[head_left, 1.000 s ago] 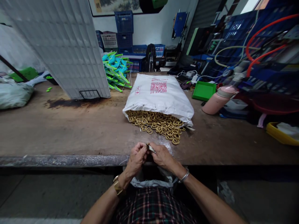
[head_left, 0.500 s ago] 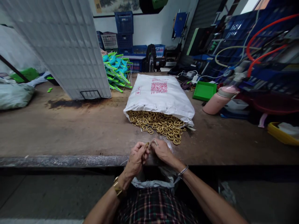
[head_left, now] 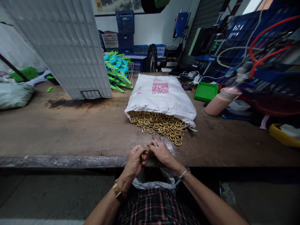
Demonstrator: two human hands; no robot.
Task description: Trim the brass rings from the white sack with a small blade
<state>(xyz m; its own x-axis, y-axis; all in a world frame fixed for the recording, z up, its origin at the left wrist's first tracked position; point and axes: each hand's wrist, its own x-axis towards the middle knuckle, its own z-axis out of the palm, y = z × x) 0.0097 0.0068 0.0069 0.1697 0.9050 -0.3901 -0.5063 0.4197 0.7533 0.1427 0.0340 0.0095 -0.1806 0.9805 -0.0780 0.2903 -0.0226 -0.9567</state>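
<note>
Working a gold-coloured ring (head_left: 146, 148) with a small pointed tool (head_left: 154, 142) seems the step in hand: at the tabletop (head_left: 70, 137)'s near edge, the left hand (head_left: 135, 158)'s fingers pinch the ring, the right hand (head_left: 163, 153)'s the tool. Next calls for steadiness. Beyond, the white sack (head_left: 161, 101) bears a red QR code (head_left: 160, 88); its lettering is unreadable.

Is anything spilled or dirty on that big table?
Yes: small round gold-coloured rings spill loose from the white red-printed bag onto the brown wooden table. A blackish stain, darker than the surrounding wood, lies beside the tall grey ribbed panel.
</note>
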